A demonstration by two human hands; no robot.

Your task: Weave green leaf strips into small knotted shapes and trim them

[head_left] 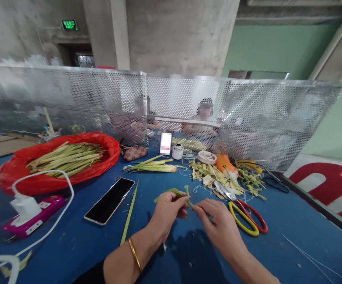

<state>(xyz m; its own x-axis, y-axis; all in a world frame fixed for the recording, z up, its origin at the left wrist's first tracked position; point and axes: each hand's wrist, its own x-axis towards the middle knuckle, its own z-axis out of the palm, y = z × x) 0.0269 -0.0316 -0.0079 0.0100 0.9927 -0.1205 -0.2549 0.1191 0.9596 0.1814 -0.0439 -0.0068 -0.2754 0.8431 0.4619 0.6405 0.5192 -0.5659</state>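
My left hand (168, 211) pinches a folded green leaf strip (175, 193) above the blue table (70, 244); a gold bangle sits on that wrist. My right hand (216, 221) is closed in a pinch on the same strip's thin end, just right of my left fingers. A long loose green strip (129, 215) lies on the table to the left of my left forearm. Scissors (244, 215) with one yellow and one red handle lie just right of my right hand.
A red bag (17, 173) of green leaf stalks sits far left, a black phone (109, 200) and a pink power bank (32, 219) with white cable nearer. Cut stalks (151, 165) and a scrap pile (218, 177) lie ahead. Two people sit behind a perforated metal screen (262, 114).
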